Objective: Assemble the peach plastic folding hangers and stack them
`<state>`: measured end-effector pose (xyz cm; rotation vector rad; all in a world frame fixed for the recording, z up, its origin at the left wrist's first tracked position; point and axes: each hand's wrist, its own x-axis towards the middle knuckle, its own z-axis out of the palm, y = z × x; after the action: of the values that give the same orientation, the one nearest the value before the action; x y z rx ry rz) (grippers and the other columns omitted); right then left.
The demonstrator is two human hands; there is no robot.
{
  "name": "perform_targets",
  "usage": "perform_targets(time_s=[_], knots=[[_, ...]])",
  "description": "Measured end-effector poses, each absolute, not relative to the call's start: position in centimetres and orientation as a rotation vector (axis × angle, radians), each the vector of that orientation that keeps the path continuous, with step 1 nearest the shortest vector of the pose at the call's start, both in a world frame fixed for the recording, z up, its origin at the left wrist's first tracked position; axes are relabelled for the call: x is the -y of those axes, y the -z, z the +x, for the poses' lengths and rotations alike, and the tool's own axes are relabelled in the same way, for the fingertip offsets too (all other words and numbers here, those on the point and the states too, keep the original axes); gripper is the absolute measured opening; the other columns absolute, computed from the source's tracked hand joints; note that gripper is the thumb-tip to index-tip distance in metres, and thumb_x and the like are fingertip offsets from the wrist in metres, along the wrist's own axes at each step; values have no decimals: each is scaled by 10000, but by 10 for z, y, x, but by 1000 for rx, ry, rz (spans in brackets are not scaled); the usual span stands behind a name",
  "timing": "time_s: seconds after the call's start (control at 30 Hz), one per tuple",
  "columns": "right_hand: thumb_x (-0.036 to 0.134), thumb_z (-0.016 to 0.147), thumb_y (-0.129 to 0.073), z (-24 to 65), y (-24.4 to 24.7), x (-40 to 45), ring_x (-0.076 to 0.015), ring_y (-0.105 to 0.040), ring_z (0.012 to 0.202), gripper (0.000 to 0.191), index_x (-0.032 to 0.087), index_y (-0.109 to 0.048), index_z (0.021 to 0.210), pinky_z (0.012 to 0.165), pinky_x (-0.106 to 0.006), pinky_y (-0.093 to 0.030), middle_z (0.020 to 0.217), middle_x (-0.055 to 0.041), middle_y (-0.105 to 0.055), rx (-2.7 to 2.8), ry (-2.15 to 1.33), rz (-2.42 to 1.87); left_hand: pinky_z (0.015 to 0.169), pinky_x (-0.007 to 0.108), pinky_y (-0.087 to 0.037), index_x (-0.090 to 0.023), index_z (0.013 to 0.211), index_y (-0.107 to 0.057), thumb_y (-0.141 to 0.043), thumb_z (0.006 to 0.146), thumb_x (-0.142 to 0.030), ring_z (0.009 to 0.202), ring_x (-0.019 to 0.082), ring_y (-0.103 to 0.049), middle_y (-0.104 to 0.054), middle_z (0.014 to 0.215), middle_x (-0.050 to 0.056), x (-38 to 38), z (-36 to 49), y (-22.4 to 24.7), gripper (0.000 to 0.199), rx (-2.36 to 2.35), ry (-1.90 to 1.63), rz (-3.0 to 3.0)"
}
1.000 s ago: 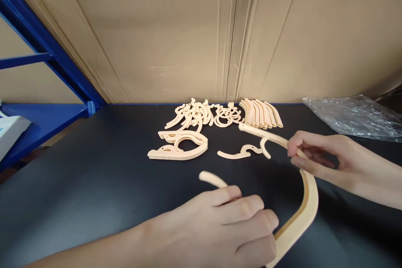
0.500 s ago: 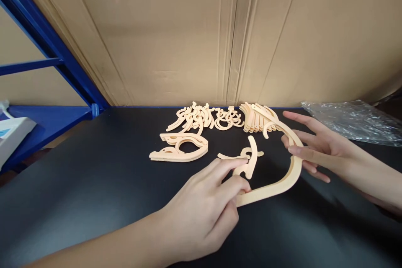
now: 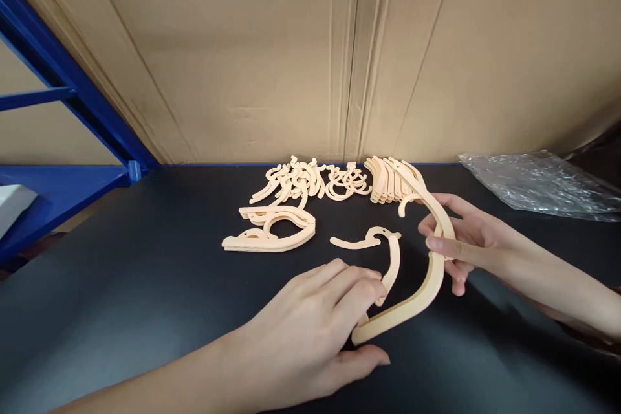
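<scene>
My right hand (image 3: pixel 460 236) grips a pale folding hanger (image 3: pixel 402 310) at its middle joint, thumb on the near side. The hanger's two arms are spread, one rising toward the back, the other sloping down to my left hand (image 3: pixel 334 310). My left fingers are bent over a small curved strip (image 3: pixel 394 262) of the same pale material, its lower end hidden by the fingertips. My left thumb sticks out apart, below the hanger arm's tip. Just beyond, a pale hanger hook (image 3: pixel 359 243) shows; part of it overlaps the strip's top.
Folded hangers (image 3: pixel 272 242) lie left on the black table (image 3: pixel 160 297). Along the back are a heap of curved strips (image 3: pixel 301 181), a pile of hooks (image 3: pixel 344 181) and a row of hanger arms (image 3: pixel 383 181). Clear plastic wrap (image 3: pixel 533 181) lies back right, before cardboard (image 3: pixel 242 58).
The curved strip has moved down toward me with my left fingers. My left thumb has moved away from the fingers. The hanger has shifted left and its lower arm points more toward me.
</scene>
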<state>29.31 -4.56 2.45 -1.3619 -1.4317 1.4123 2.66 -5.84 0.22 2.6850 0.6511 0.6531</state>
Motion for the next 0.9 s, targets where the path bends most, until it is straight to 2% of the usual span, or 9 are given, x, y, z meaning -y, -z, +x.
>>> perform_targets(time_s=[0.2, 0.37, 0.43, 0.53, 0.63, 0.7, 0.77, 0.83, 0.9], knots=[[530, 910, -613, 298, -19, 40, -60, -468, 409, 338, 266, -489, 1081, 391, -188, -449, 671, 79, -513, 1639, -1386, -1335, 834, 279, -514, -148, 1161, -476, -599, 875, -81, 940, 184, -602, -640, 1210, 76, 57, 27, -4, 318, -617, -602, 2711], [534, 896, -634, 299, -18, 38, -46, -391, 423, 317, 235, -552, 960, 334, -143, -246, 611, 68, -535, 1678, -1367, -1387, 851, 244, -513, -130, 1285, -430, -572, 857, -49, 935, 163, -592, -657, 1197, 58, 54, 28, -4, 459, -599, -612, 2690], [505, 882, -666, 300, -19, 37, -39, -373, 423, 306, 215, -565, 871, 353, -155, -209, 586, 64, -548, 1661, -1386, -1407, 874, 242, -511, -113, 1316, -418, -549, 873, -33, 968, 167, -586, -659, 1214, 68, 53, 27, -4, 468, -556, -611, 2705], [492, 889, -656, 302, -18, 35, -41, -359, 408, 340, 194, -562, 753, 385, -188, -235, 570, 42, -599, 1691, -1357, -1396, 942, 256, -493, -112, 1323, -426, -505, 903, -9, 1046, 175, -573, -635, 1291, 77, 51, 26, -4, 439, -493, -590, 2725], [498, 895, -637, 305, -17, 32, -61, -416, 446, 369, 182, -602, 708, 435, -208, -302, 581, 23, -611, 1729, -1311, -1390, 943, 262, -500, -166, 1349, -427, -484, 901, 15, 1071, 171, -585, -625, 1310, 57, 52, 25, -3, 486, -512, -591, 2654], [493, 873, -665, 307, -16, 32, -75, -461, 489, 363, 178, -627, 697, 461, -209, -332, 587, 27, -581, 1710, -1302, -1402, 892, 235, -521, -223, 1342, -458, -489, 893, 12, 1025, 150, -625, -651, 1246, 30, 52, 26, -2, 508, -602, -691, 2459], [482, 850, -696, 306, -17, 34, -84, -500, 498, 335, 180, -643, 715, 465, -209, -354, 581, 39, -547, 1661, -1352, -1400, 833, 200, -537, -268, 1272, -531, -532, 897, -30, 984, 130, -657, -676, 1172, 5, 52, 28, -2, 444, -694, -855, 2124], [464, 849, -706, 302, -18, 37, -89, -541, 488, 297, 180, -665, 772, 471, -208, -390, 573, 47, -548, 1612, -1474, -1366, 771, 183, -554, -282, 1192, -571, -620, 898, -111, 946, 123, -676, -688, 1168, -1, 50, 31, -1, 344, -742, -957, 1710], [447, 858, -707, 294, -20, 43, -89, -573, 490, 275, 174, -675, 840, 486, -201, -433, 589, 41, -594, 1559, -1621, -1301, 696, 173, -562, -273, 1164, -576, -707, 872, -183, 886, 118, -684, -703, 1144, 3, 47, 33, -2, 333, -770, -971, 1354]])
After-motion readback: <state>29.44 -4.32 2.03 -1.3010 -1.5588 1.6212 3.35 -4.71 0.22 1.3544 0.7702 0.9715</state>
